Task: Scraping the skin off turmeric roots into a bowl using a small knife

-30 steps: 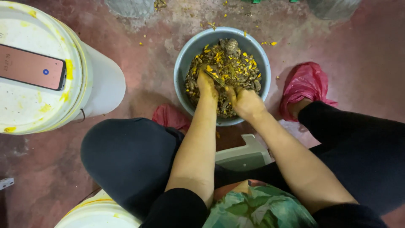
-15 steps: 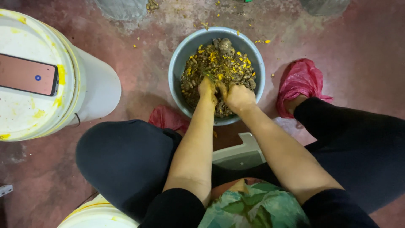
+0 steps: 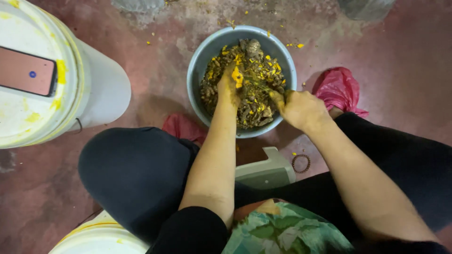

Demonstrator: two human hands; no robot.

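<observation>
A big white bucket (image 3: 99, 94) stands at the left on the reddish concrete floor (image 3: 405, 56), its lid (image 3: 28, 113) smeared with yellow stains. A phone with a pinkish back (image 3: 26, 71) lies flat on that lid. A second white bucket (image 3: 101, 237) shows at the bottom edge. A pale plastic stool (image 3: 266, 170) sits under the seated person, with a small beaded ring (image 3: 301, 163) on the floor just beside it. Pink plastic bags (image 3: 340, 89) cover the feet. Yellow scraps (image 3: 297, 45) are scattered on the floor.
</observation>
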